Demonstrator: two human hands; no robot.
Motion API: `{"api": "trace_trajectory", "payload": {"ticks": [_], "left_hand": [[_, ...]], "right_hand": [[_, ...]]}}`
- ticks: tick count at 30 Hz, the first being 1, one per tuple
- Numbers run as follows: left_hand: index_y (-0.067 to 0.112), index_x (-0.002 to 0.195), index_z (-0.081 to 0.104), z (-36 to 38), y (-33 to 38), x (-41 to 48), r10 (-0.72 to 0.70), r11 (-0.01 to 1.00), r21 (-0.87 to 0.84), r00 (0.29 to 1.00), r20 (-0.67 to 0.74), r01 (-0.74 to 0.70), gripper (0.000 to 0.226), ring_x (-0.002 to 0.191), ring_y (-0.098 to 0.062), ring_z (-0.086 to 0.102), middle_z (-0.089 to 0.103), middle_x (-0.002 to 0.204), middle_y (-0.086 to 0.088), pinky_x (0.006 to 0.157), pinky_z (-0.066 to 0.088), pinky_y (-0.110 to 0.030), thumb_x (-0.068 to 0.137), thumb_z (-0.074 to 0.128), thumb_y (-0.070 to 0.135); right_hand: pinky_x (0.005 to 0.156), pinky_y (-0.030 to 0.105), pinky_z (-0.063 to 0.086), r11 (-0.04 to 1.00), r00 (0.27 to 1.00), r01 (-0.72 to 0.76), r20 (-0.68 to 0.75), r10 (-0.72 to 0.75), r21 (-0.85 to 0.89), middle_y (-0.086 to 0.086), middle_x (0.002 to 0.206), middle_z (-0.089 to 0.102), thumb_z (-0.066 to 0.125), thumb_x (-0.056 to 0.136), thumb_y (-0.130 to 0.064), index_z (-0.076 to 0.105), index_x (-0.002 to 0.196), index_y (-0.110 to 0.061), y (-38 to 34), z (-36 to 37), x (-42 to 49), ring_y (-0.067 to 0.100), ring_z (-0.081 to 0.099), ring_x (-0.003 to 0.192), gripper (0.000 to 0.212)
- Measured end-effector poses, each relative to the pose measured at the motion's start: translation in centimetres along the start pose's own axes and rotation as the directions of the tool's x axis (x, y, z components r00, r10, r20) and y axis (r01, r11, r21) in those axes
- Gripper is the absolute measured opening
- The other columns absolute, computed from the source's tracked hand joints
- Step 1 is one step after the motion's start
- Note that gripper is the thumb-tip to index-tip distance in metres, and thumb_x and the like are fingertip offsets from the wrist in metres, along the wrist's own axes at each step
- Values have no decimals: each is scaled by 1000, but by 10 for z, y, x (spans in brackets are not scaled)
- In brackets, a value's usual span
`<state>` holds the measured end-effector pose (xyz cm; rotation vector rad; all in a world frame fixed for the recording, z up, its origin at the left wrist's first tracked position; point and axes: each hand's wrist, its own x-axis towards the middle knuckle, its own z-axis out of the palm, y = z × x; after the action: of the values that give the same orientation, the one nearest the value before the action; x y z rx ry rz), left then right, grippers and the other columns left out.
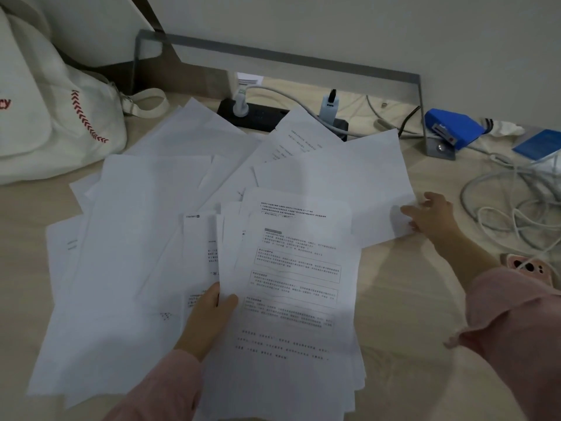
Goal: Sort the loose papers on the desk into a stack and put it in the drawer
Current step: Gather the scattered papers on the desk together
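Papers in a gathered bundle (291, 299), printed side up, sit nearest the viewer, lifted at the left edge by the left hand (209, 317): the thumb lies on the top sheet and the other fingers go beneath, a pinch that keeps the collected sheets together while more are added. To the right, across bare desk (409, 314), the right hand (431, 215) reaches to the outer edge of a blank sheet (349, 183), thumb on top and fingers curled at the border – apparently to draw it toward the bundle. The remaining loose sheets (136, 238) lie fanned and overlapping on the left and behind, so sorting is judged to be at an early stage. A pink phone (528, 265) and coiled cables (516, 202) lie at the right edge. Farther back, a canvas bag (45, 117) rests at the left, its contents not visible; a power strip (264, 117) and a blue box (452, 129) stand under a metal frame (273, 56). No drawer is in view.
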<state>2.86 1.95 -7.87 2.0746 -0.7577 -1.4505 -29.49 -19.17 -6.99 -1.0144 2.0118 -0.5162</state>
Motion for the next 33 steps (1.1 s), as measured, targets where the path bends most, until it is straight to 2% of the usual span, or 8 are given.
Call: {"api": "trace_trajectory", "payload": {"ticks": [4, 7, 9, 16, 22, 26, 29, 33], "left_hand": [[29, 83, 59, 1, 1, -3, -14, 999, -48, 999, -37, 12, 23, 90, -16, 60, 64, 92, 8, 75, 47, -29, 93, 44, 14], [33, 86, 59, 2, 1, -3, 22, 995, -101, 999, -27, -24, 16, 88, -6, 60, 64, 91, 14, 69, 44, -19, 91, 52, 19], [37, 87, 57, 2, 0, -3, 44, 993, -106, 999, -13, -45, 16, 86, 0, 58, 63, 91, 18, 68, 43, -15, 89, 58, 21], [26, 99, 57, 1, -2, -3, 24, 996, -87, 1000, 0, -24, 12, 88, -10, 59, 61, 91, 15, 70, 44, -20, 92, 52, 17], [22, 104, 56, 1, 3, -7, 1, 994, -113, 1000, 21, 1, 13, 85, -13, 59, 63, 93, 7, 80, 45, -31, 92, 52, 17], [17, 108, 57, 0, 2, -6, -17, 996, -86, 1000, 20, 19, 18, 94, -23, 60, 64, 106, -4, 90, 47, -38, 91, 53, 21], [16, 114, 58, -2, 1, -5, -35, 998, -59, 999, 34, 37, 24, 97, -24, 59, 63, 108, -4, 94, 46, -38, 91, 52, 21], [18, 120, 55, -8, 5, 0, -117, 986, -102, 987, 113, 128, 31, 110, -26, 57, 59, 121, -6, 103, 42, -40, 93, 49, 32]], "right_hand": [[57, 25, 43, 995, 997, -62, 55, 58, 72, 13, 105, 50, 63, 85, -15, 44, 131, -1, -5, 4, 6, 17, 47, 61, 52], [61, 29, 40, 1000, 994, -8, 110, 9, -8, 14, 96, 53, 61, 86, -16, 61, 103, -2, -7, 10, 0, 25, 50, 74, 23], [66, 31, 38, 998, 992, 41, 122, -34, -57, 13, 91, 56, 62, 85, -18, 58, 81, -9, -7, 13, -6, 26, 51, 81, 12], [71, 32, 37, 928, 952, 219, -141, -271, -302, 3, 89, 58, 50, 90, -30, 58, 94, -15, -30, -15, -46, 25, 52, 81, 17], [61, 24, 40, 851, 791, 517, -329, -517, -94, -4, 76, 56, 48, 92, -30, 55, 90, -20, -53, -52, -118, 8, 50, 66, 13], [73, 3, 33, 659, 562, 724, -382, -734, -202, -3, 87, 54, 53, 91, -18, 62, 94, -9, -45, -46, -186, 5, 44, 80, 13], [80, 6, 34, 446, 408, 833, -181, -895, -327, -5, 85, 60, 51, 89, -12, 67, 89, -1, -19, -24, -219, 11, 50, 83, 19], [77, 20, 44, 336, 389, 885, 117, -914, -322, 0, 85, 70, 51, 87, -13, 69, 89, -10, 28, 10, -228, 11, 55, 86, 18]]}}
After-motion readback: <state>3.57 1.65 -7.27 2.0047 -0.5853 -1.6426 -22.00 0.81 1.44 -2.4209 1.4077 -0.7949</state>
